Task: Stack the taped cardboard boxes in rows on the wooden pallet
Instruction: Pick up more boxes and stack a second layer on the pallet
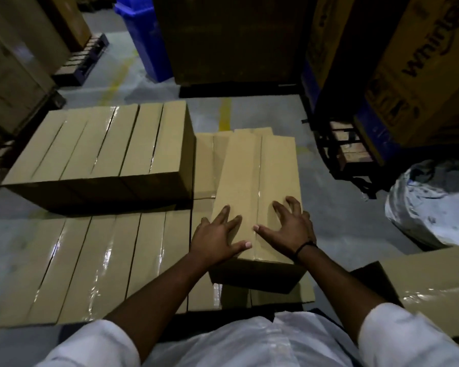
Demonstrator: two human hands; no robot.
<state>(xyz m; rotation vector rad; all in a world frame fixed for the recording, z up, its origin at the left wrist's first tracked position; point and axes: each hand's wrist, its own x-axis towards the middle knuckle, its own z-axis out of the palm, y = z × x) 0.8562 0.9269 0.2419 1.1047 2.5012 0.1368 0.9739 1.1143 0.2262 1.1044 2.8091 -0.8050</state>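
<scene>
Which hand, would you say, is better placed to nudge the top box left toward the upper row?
Probably the right hand: its bent fingers sit at the top box's right edge, whereas the left hand only lies flat on top.

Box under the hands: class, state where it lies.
Head view, right of centre: the box lies askew atop lower boxes, beside the taller stack on its left.

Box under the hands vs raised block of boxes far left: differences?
The long brown taped cardboard box is single and skewed; the raised block of brown taped boxes is several, packed square. The left hand and right hand rest on the single box; the block is untouched. Both have glossy tape along top seams.
</scene>
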